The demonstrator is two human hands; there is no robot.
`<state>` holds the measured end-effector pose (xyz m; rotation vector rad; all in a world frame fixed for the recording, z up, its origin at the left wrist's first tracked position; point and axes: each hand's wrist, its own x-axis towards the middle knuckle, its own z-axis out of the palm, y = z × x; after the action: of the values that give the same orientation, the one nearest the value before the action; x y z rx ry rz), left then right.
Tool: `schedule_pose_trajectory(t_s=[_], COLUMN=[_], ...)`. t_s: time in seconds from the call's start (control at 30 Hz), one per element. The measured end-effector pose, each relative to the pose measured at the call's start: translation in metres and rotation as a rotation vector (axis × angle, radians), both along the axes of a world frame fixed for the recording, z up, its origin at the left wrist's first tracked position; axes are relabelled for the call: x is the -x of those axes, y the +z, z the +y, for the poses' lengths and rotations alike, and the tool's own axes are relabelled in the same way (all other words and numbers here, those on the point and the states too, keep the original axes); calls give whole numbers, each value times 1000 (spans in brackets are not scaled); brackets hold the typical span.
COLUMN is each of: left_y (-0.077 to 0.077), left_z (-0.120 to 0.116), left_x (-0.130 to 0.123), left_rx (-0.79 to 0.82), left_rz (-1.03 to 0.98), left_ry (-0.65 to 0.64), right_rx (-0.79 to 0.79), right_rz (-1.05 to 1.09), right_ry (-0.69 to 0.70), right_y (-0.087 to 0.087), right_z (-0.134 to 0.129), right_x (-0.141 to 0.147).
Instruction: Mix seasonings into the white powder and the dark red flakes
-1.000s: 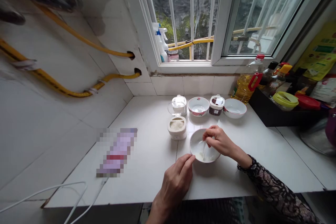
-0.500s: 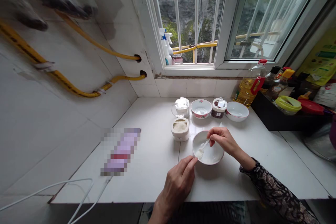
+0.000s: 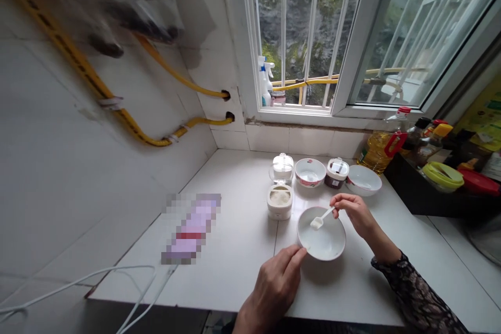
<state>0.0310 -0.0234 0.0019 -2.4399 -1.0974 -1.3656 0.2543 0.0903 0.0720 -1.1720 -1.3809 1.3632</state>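
Bowl: a white ceramic bowl [image 3: 332, 242] sits near the front edge of a white counter [image 3: 235, 276].
Scoop: a small white plastic scoop [image 3: 318, 223] hangs over the bowl, slanting, its head pointing down and left.
Right hand: the right hand [image 3: 354, 214] stands just right of the bowl, half closed, pinching the scoop's handle.
Left hand: the left hand [image 3: 274, 287] rests loosely open, fingers [image 3: 299, 254] touching the bowl's near rim, gripping nothing.
Beyond the bowl: a tub of white granules [image 3: 279, 199], a patterned bowl [image 3: 310, 172].

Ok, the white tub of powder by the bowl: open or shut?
Open: the white powder in the tub lies bare from above, with no lid over it.
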Motion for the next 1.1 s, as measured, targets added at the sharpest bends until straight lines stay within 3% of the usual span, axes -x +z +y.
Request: schedule_pose_trajectory(t_s=[0.37,0.57,0.77,0.83,0.97,1.1], left_y=[0,-4,-7,-6,-3,-4], left_z=[-3,-6,-5,-5,-5,-5], left_x=[3,5,4,4,5,4], left_rx=[8,15,2,-1,8,8], left_rz=[-3,0,-29,-30,-23,-36], left_ry=[-41,-48,-54,-49,-50,-65], right_rx=[16,-101,-403,-641,-1069,-1165], right_rz=[-5,23,-100,-265,-640,-714], right_ry=[-74,-107,-133,-129,45,73], right_y=[-3,15,39,40,33,31], right_z=[5,16,21,15,3,-4], right_x=[-3,13,52,64,75,73])
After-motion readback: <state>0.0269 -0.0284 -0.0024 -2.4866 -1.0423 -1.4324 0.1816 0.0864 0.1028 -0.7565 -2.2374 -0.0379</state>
